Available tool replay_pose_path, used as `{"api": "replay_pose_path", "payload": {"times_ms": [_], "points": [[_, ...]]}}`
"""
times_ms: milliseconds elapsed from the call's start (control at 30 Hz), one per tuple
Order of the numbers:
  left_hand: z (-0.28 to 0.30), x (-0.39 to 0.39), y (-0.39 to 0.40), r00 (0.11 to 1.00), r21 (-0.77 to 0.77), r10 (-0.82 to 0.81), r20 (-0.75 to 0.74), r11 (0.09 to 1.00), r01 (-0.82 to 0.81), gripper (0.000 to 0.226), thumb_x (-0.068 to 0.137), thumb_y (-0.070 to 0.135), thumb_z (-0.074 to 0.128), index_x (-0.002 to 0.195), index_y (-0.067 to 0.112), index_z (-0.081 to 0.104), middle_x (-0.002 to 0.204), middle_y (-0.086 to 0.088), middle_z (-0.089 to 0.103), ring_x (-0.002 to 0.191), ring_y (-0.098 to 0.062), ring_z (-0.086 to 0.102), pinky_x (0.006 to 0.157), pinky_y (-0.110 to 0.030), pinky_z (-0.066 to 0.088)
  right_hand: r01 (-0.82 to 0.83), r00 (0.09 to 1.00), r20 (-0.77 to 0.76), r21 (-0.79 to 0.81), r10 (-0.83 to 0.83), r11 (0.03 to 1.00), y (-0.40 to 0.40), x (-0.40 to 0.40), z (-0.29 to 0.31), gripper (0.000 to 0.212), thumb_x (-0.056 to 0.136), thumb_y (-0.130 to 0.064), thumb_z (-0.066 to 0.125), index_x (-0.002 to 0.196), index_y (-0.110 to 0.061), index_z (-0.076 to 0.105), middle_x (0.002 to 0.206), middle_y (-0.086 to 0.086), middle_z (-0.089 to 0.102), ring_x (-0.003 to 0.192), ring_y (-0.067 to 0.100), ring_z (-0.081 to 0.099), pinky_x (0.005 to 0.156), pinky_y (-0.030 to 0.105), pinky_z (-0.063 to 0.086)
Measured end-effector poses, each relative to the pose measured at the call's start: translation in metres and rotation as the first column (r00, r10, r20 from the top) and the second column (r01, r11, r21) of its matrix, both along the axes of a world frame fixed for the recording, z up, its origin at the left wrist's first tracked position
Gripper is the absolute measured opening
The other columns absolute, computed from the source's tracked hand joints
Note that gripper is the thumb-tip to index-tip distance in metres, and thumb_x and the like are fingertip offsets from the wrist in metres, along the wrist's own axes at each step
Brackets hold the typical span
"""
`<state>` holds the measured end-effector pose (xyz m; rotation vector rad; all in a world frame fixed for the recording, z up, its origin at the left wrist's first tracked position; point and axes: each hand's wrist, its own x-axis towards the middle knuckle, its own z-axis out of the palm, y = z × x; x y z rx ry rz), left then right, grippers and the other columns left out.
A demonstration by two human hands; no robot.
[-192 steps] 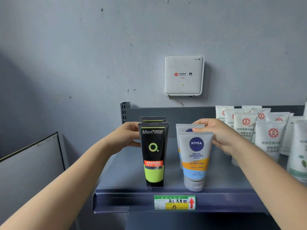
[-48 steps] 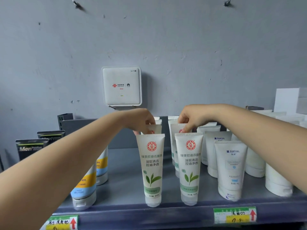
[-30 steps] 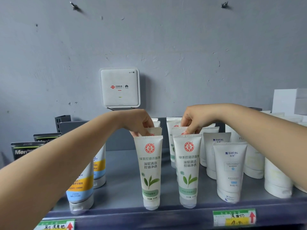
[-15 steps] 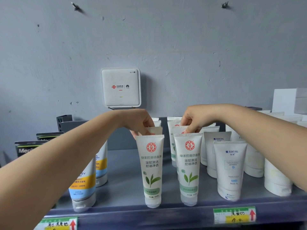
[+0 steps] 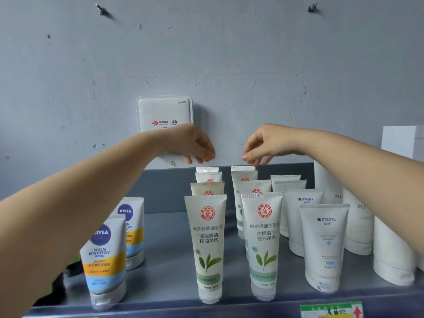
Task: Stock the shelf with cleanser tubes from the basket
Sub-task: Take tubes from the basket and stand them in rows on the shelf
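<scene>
Two rows of white green-tea cleanser tubes stand cap-down on the grey shelf [image 5: 174,260], a left row [image 5: 207,244] and a right row [image 5: 263,242], each several deep. My left hand [image 5: 195,144] hovers just above the back of the left row, fingers curled together and holding nothing. My right hand [image 5: 263,144] hovers above the back of the right row, fingertips pinched and empty, almost touching the rearmost tube top [image 5: 243,168]. The basket is out of view.
Two Nivea tubes [image 5: 106,258] stand at the left, partly behind my left forearm. White Manting tubes [image 5: 323,246] and larger white tubes [image 5: 358,226] fill the right. A white Wi-Fi box [image 5: 164,113] hangs on the wall. A price tag [image 5: 331,309] marks the shelf edge.
Both hands have let go of the rear tubes they were pinching and lifted clear above the rows. The camera has moved closer to the shelf.
</scene>
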<state>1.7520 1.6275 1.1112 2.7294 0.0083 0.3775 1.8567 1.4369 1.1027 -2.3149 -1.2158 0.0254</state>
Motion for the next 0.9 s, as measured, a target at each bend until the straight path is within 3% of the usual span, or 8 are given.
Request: {"api": "replay_pose_path", "payload": {"times_ms": [67,133,233,367,533,667,767,900], "points": [[0.001,0.009,0.000,1.000,0.079,0.012,-0.018,0.997,-0.011,0.015,0.086,0.020,0.065,0.101,0.016,0.069,0.080,0.006,0.067,0.047,0.010,0.057,0.046,-0.004,0.044,0.027,0.996,0.080,-0.054,-0.023,0.998,0.006,0.006,0.001,0.012,0.084,-0.017,0.066,0.093,-0.009,0.069,0.076,-0.001,0.066,0.069,0.008,0.063,0.068,0.020,0.053],[-0.001,0.020,0.003,0.997,0.156,0.032,-0.074,0.988,-0.020,0.021,0.085,0.020,0.066,0.106,0.014,0.067,0.091,0.000,0.069,0.052,0.006,0.059,0.051,-0.005,0.046,0.064,0.983,0.181,-0.162,-0.035,0.985,0.013,0.012,-0.002,0.015,0.083,-0.019,0.068,0.096,-0.013,0.070,0.074,-0.008,0.064,0.064,0.002,0.060,0.065,0.016,0.049],[-0.007,0.036,0.008,0.981,0.264,0.062,-0.186,0.964,-0.011,0.026,0.086,0.021,0.066,0.110,0.013,0.066,0.102,-0.005,0.069,0.060,0.001,0.057,0.063,-0.012,0.048,0.110,0.955,0.296,-0.290,-0.020,0.951,0.023,0.019,-0.007,0.023,0.082,-0.023,0.069,0.104,-0.016,0.069,0.078,-0.013,0.060,0.080,0.010,0.059,0.068,0.018,0.044],[-0.012,0.054,0.013,0.954,0.372,0.103,-0.281,0.928,0.009,0.026,0.086,0.022,0.064,0.112,0.018,0.065,0.111,-0.004,0.066,0.068,-0.014,0.059,0.067,-0.015,0.045,0.130,0.954,0.300,-0.379,-0.012,0.916,0.031,0.031,-0.013,0.027,0.084,-0.020,0.067,0.110,-0.016,0.067,0.095,-0.003,0.065,0.097,0.020,0.064,0.081,0.025,0.046],[-0.020,0.067,0.015,0.938,0.352,0.083,-0.336,0.935,0.043,0.023,0.087,0.017,0.063,0.110,0.016,0.067,0.096,0.004,0.062,0.069,-0.018,0.063,0.054,-0.007,0.045,0.125,0.974,0.225,-0.423,-0.029,0.898,0.038,0.042,-0.018,0.017,0.086,-0.015,0.063,0.102,-0.011,0.068,0.090,0.002,0.066,0.046,0.000,0.058,0.049,0.009,0.045],[-0.019,0.073,0.020,0.930,0.270,0.044,-0.364,0.961,0.060,0.020,0.085,0.018,0.067,0.105,0.018,0.071,0.084,0.012,0.067,0.084,-0.024,0.069,0.061,-0.011,0.052,0.065,0.989,0.147,-0.419,-0.003,0.906,0.036,0.047,-0.017,0.007,0.085,-0.015,0.066,0.090,-0.017,0.068,0.084,0.000,0.067,0.069,0.015,0.065,0.056,0.012,0.051],[-0.019,0.075,0.024,0.925,0.236,0.022,-0.379,0.969,0.074,0.020,0.083,0.017,0.068,0.103,0.020,0.072,0.087,0.012,0.067,0.096,-0.028,0.068,0.063,-0.015,0.053,0.029,0.993,0.115,-0.434,0.024,0.900,0.036,0.047,-0.015,0.007,0.085,-0.013,0.065,0.089,-0.017,0.068,0.076,-0.006,0.065,0.064,0.010,0.062,0.057,0.011,0.052],[-0.017,0.072,0.028,0.912,0.206,0.003,-0.409,0.975,0.089,0.017,0.084,0.019,0.069,0.100,0.023,0.073,0.088,0.017,0.067,0.097,-0.028,0.068,0.066,-0.016,0.048,0.002,0.995,0.089,-0.435,0.041,0.900,0.035,0.048,-0.015,0.008,0.084,-0.012,0.066,0.085,-0.020,0.067,0.075,-0.007,0.066,0.077,0.017,0.065,0.061,0.013,0.054]]}}
